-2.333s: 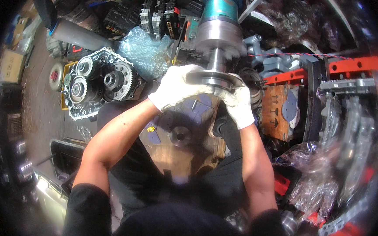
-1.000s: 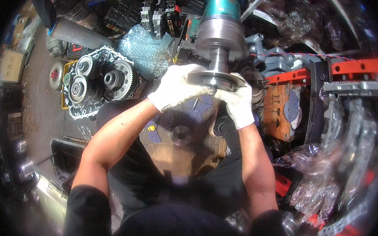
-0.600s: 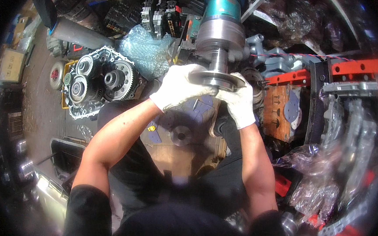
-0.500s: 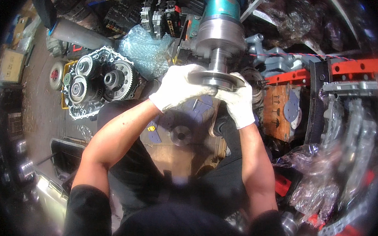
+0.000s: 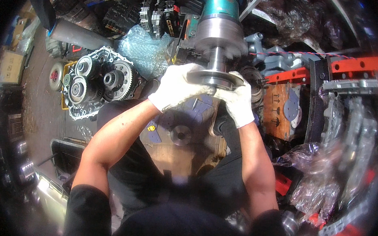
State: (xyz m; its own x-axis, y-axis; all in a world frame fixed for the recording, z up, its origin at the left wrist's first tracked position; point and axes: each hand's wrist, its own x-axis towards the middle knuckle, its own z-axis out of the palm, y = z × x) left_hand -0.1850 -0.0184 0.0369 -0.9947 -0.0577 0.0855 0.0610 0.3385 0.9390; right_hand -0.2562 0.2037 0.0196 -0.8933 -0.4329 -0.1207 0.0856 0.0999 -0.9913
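My left hand (image 5: 176,87), in a white glove, curls around the left side of a flanged steel shaft (image 5: 213,78). On the opposite side my right hand (image 5: 237,100), gloved too, is closed on the same round flange. The shaft stands out toward me from a grey metal cylinder (image 5: 221,34) under a teal machine body (image 5: 222,6). How the shaft joins the cylinder cannot be made out. Below my hands, a round metal disc with a central hole (image 5: 180,135) lies on cardboard (image 5: 169,156) between my legs, beside dark blue flat pieces (image 5: 153,136).
At left sits an opened gearbox housing (image 5: 101,83) with several gears, next to bubble wrap (image 5: 145,49). A wooden box (image 5: 273,110) and a red perforated beam (image 5: 357,65) are on the right, near plastic-wrapped metal parts (image 5: 322,188). A red-and-blue cable (image 5: 298,54) crosses behind.
The flanged shaft has shifted very slightly to the left, with both hands keeping their grip. The surroundings look the same.
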